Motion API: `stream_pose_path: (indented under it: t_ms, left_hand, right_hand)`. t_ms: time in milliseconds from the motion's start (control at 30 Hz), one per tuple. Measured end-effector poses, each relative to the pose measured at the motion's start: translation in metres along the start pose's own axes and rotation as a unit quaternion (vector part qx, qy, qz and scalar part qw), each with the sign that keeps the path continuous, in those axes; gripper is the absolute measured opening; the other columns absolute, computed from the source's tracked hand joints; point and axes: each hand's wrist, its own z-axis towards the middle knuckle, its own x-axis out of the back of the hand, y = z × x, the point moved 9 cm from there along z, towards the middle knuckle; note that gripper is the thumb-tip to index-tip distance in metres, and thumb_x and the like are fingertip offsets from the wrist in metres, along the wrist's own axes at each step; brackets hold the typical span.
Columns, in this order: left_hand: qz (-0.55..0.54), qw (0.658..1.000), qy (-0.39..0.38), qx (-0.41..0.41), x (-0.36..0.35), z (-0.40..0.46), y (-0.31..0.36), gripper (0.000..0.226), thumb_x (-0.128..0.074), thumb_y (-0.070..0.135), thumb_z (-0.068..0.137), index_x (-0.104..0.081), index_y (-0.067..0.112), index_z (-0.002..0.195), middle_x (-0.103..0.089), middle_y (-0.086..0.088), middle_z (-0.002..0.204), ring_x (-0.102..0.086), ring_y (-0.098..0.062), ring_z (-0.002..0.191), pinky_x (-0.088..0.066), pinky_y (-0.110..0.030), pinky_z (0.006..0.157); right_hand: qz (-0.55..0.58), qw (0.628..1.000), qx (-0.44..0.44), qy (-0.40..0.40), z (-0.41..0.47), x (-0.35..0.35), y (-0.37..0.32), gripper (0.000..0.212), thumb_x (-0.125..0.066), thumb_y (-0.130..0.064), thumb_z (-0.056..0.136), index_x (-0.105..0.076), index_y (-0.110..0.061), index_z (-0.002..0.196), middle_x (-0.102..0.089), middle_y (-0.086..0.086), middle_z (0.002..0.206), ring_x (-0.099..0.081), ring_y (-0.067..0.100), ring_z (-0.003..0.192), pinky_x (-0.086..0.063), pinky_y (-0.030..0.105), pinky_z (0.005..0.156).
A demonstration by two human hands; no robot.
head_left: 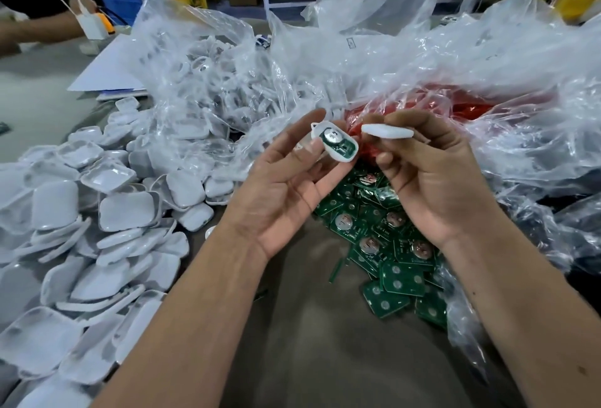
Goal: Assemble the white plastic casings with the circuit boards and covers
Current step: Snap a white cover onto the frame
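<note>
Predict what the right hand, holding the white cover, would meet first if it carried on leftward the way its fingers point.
Most likely the white casing with the green circuit board, held in the left hand. The cover in the right hand already sits beside it; depth is unclear.

Smooth white plastic casing (336,144) with a green circuit board (338,144) and shiny metal disc inside, matt white plastic cover (387,131), glossy green boards (387,245) heaped, crinkled clear glossy plastic bags (422,59), smooth white plastic shells (97,228), dull grey-brown tabletop (325,342)
</note>
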Motion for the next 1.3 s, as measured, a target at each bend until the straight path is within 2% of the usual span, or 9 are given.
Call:
stream_pose_path:
  t_ms: [167,333,433,567,700,833,1000,1133,1300]
  left_hand:
    - [-0.015,0.999,-0.036,0.003,-0.006,0.0,0.001,0.054,-0.059,-0.011,0.086,-0.058,0.002,0.138,-0.06,-0.02,0.141,-0.06,-0.032,0.13,-0.054,-0.047,0.103]
    - [-0.052,0.996,-0.067,-0.013,-0.016,0.0,0.003,0.047,-0.057,-0.013,0.082,-0.065,0.001,0.127,-0.065,-0.018,0.133,-0.064,-0.032,0.124,-0.054,-0.048,0.102]
    - [-0.051,0.996,-0.071,-0.013,-0.018,0.0,0.003,0.047,-0.062,-0.014,0.076,-0.07,0.001,0.12,-0.066,-0.019,0.13,-0.067,-0.032,0.119,-0.059,-0.046,0.095]
    - [-0.063,0.996,-0.047,-0.033,-0.013,0.003,0.003,0.042,-0.065,-0.014,0.076,-0.07,-0.001,0.116,-0.07,-0.02,0.121,-0.068,-0.032,0.117,-0.057,-0.047,0.098]
    - [-0.052,0.997,-0.027,-0.043,-0.009,0.004,0.002,0.04,-0.07,-0.009,0.075,-0.072,0.002,0.112,-0.073,-0.018,0.118,-0.069,-0.031,0.116,-0.058,-0.046,0.096]
    - [-0.003,0.999,0.001,-0.05,-0.002,0.005,0.004,0.043,-0.074,-0.007,0.071,-0.075,0.01,0.11,-0.075,-0.013,0.117,-0.072,-0.025,0.11,-0.058,-0.041,0.097]
    - [0.115,0.987,0.029,-0.107,-0.001,0.004,0.004,0.05,-0.071,-0.011,0.072,-0.067,0.007,0.118,-0.074,-0.014,0.115,-0.07,-0.024,0.107,-0.057,-0.037,0.096]
    - [0.224,0.96,0.055,-0.162,0.0,0.002,0.01,0.053,-0.072,-0.01,0.071,-0.063,0.005,0.12,-0.074,-0.013,0.115,-0.071,-0.019,0.1,-0.057,-0.029,0.087]
    - [0.311,0.925,0.073,-0.204,-0.005,0.0,0.013,0.052,-0.078,-0.019,0.075,-0.064,0.009,0.117,-0.076,-0.005,0.106,-0.074,-0.016,0.101,-0.057,-0.023,0.081]
  right_hand:
    - [-0.01,1.0,-0.002,0.021,0.001,0.005,-0.002,0.027,-0.059,0.0,0.093,-0.077,-0.019,0.083,-0.073,0.005,0.088,-0.056,0.014,0.068,-0.042,0.021,0.049]
    - [0.008,1.0,-0.012,0.015,0.001,0.005,-0.003,0.03,-0.044,-0.002,0.092,-0.074,-0.01,0.092,-0.072,0.01,0.083,-0.061,0.018,0.068,-0.045,0.023,0.05]
    - [-0.027,0.999,0.001,0.029,0.0,0.005,-0.003,0.019,-0.058,-0.013,0.098,-0.074,-0.011,0.087,-0.073,0.005,0.079,-0.064,0.015,0.066,-0.047,0.023,0.049]
    - [-0.097,0.986,0.022,0.133,-0.004,0.021,0.001,0.016,-0.066,0.001,0.095,-0.07,-0.012,0.086,-0.073,0.005,0.077,-0.064,0.013,0.064,-0.048,0.022,0.049]
    - [-0.137,0.976,0.014,0.168,-0.009,0.027,0.003,0.019,-0.067,0.002,0.095,-0.073,-0.014,0.104,-0.077,0.007,0.089,-0.064,0.013,0.063,-0.047,0.021,0.047]
    - [-0.109,0.982,0.021,0.156,-0.007,0.026,-0.003,0.021,-0.071,0.001,0.09,-0.072,-0.007,0.109,-0.076,0.008,0.083,-0.064,0.013,0.06,-0.048,0.019,0.048]
    - [-0.095,0.99,0.035,0.097,-0.007,0.012,-0.01,0.032,-0.075,-0.01,0.077,-0.074,-0.008,0.108,-0.074,0.009,0.081,-0.063,0.012,0.06,-0.049,0.016,0.05]
    - [-0.15,0.984,0.052,0.078,-0.008,0.006,-0.009,0.027,-0.077,-0.013,0.079,-0.078,-0.012,0.106,-0.075,0.012,0.083,-0.061,0.015,0.06,-0.048,0.018,0.049]
    - [-0.226,0.969,0.07,0.07,-0.007,0.006,-0.008,0.021,-0.077,-0.007,0.091,-0.079,-0.016,0.109,-0.073,0.014,0.075,-0.059,0.019,0.057,-0.05,0.021,0.052]
